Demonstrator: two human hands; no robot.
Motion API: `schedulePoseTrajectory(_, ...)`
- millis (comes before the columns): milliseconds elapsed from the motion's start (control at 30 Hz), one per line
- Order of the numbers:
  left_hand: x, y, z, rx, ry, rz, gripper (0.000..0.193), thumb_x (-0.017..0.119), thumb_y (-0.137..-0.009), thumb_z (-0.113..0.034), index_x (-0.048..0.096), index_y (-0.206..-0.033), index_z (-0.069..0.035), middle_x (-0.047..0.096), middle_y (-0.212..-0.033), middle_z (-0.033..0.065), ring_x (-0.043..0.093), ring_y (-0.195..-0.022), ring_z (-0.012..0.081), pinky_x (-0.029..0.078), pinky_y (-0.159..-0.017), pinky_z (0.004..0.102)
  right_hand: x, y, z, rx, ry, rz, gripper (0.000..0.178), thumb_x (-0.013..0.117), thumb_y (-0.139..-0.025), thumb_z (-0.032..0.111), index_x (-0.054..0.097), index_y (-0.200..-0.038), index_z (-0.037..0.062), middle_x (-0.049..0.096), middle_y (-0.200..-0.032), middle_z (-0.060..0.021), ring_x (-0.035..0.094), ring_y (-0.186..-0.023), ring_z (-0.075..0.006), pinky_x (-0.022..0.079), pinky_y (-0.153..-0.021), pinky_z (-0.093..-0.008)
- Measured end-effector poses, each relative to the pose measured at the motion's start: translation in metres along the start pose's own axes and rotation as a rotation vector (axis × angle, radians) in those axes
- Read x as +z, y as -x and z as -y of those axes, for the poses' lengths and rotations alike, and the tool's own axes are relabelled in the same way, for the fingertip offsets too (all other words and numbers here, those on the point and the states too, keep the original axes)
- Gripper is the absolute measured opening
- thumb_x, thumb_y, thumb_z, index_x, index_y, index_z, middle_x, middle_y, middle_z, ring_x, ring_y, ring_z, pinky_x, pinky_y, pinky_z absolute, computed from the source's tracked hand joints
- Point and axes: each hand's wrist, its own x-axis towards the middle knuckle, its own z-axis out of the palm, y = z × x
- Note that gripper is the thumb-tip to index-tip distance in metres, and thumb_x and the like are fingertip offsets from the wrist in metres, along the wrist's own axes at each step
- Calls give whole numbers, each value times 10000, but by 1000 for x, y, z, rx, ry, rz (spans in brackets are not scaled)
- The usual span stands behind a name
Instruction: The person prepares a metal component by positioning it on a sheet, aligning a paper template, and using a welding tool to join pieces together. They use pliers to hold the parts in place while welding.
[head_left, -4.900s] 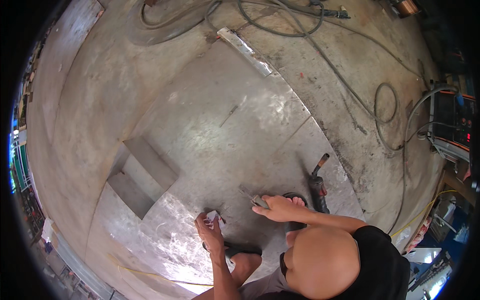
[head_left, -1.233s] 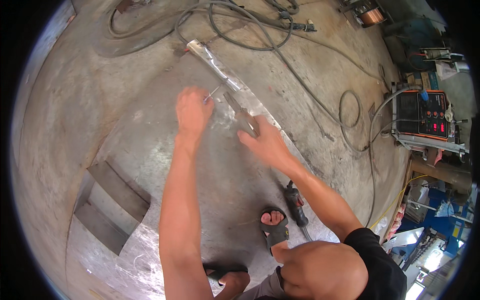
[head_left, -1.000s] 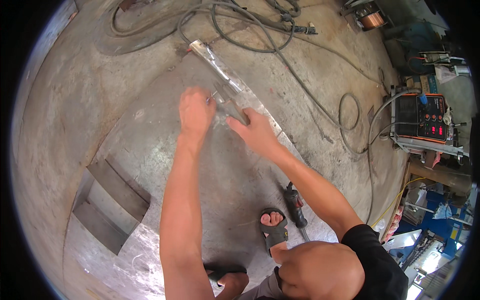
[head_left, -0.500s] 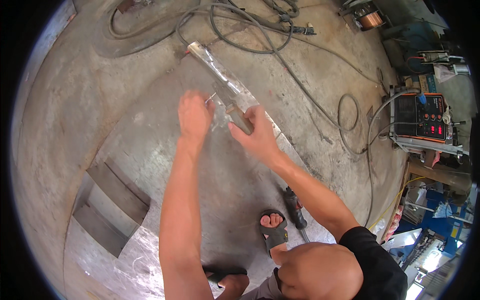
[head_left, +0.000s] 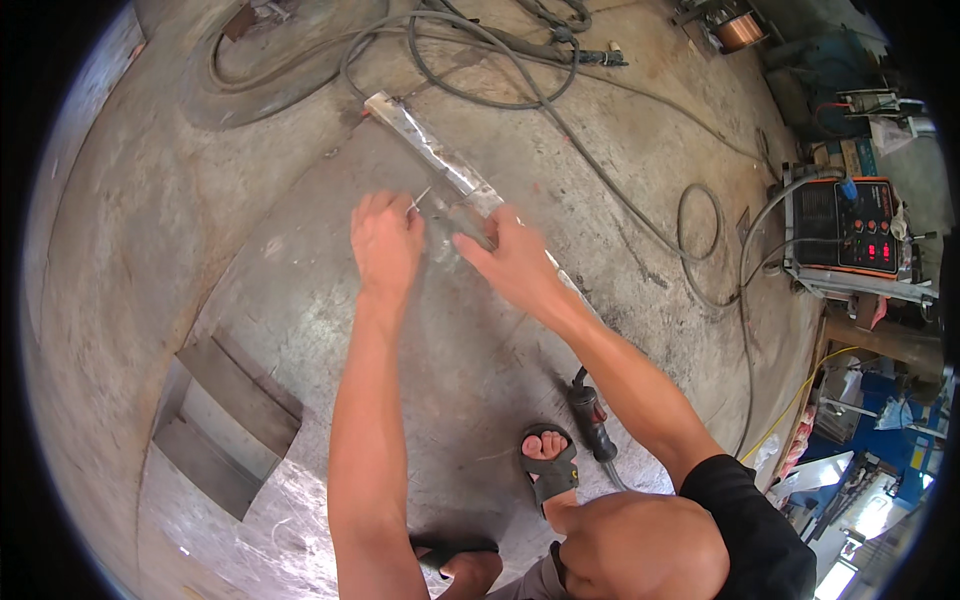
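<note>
My left hand [head_left: 386, 240] is closed around a thin pale rod [head_left: 420, 198], whose tip points up and right from the fingers. My right hand [head_left: 517, 262] grips a handled tool with a grey-brown handle [head_left: 478, 235]. The tool's far end is smeared by motion, so its kind is unclear. Beyond both hands, a long shiny metal strip [head_left: 425, 142] lies slanting along the edge of a metal sheet [head_left: 450, 330]. The right fingertips are near or over the strip's lower part; whether they touch it I cannot tell.
A black power tool [head_left: 592, 425] with a cord lies beside my sandalled foot [head_left: 548, 465]. A grey metal channel piece [head_left: 240, 400] is at left. Cables [head_left: 600, 185] loop over the floor to a welding machine [head_left: 845, 228] on the right. A copper-coloured wire spool [head_left: 738, 32] stands far right.
The tool in my right hand is blurred and lower now. My left hand has shifted slightly left and down with the rod. The view has tilted a little.
</note>
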Motion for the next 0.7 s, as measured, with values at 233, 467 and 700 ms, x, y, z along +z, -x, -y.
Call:
schedulePoseTrajectory(233, -1, -1, -1, 9, -41, 9, 166, 708, -808, -80, 752, -965, -48, 682, -915, 99, 618, -929, 316, 476, -852, 419, 1, -9, 3, 22, 55, 71, 631, 672, -899, 388, 464, -1120, -165, 673, -865, -367, 681, -860, -523, 542, -757, -538)
schedulePoseTrajectory(467, 6, 10, -10, -43, -66, -110, 163, 714, -846, -100, 753, -998, -55, 677, -913, 89, 607, -954, 294, 457, -854, 419, 3, -13, 17, 47, 67, 91, 609, 651, -918, 419, 496, -1071, -151, 666, -880, -341, 690, -836, -459, 521, -721, -491)
schedulePoseTrajectory(700, 12, 4, -5, -14, -109, -43, 130, 692, -886, -126, 732, -992, -62, 676, -947, 72, 601, -958, 287, 446, -850, 416, 7, -18, 16, 53, -50, 74, 628, 664, -914, 473, 524, -1051, -123, 652, -849, -244, 661, -791, -326, 505, -693, -425)
